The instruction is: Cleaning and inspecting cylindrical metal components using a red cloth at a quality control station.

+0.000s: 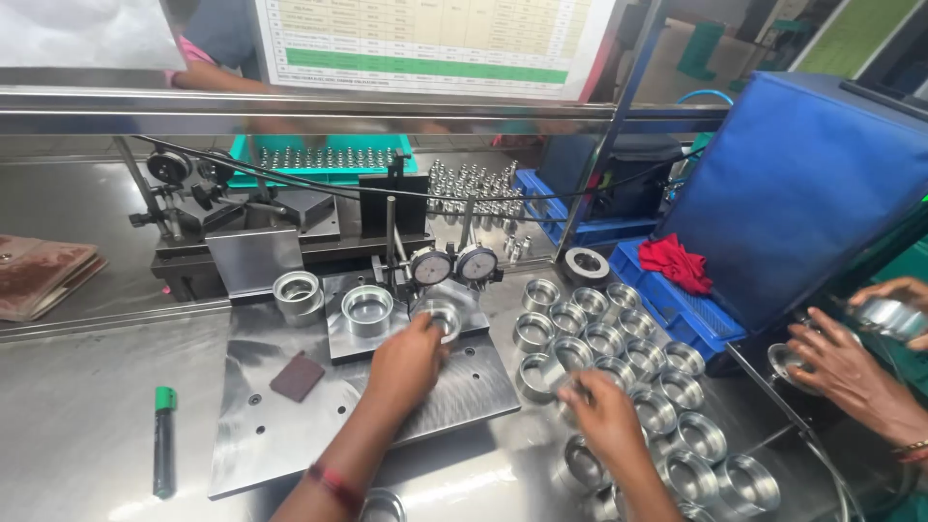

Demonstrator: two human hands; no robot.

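Near the middle of the frame the left hand (408, 362) reaches onto the grey gauge plate (290, 425), its fingers curled around a metal ring (444, 316) that sits under the two dial gauges (454, 265). Left of that ring, another ring (367, 309) rests on the raised block, and a third one (298, 296) stands at the plate's upper left edge. A small brown pad (298, 376) lies on the plate, lower left of the hand. The right hand (604, 414) sits lower right of centre, among the batch of rings (638, 387) laid out in rows on the steel bench (77, 406); its fingers are bent over one of them, but blur hides whether they grip it. A green-capped marker (163, 440) lies at lower left of the frame. At the right edge, another person's hands (851, 362) hold shiny parts beside a blue crate (677, 309) with a red cloth (675, 262) in it
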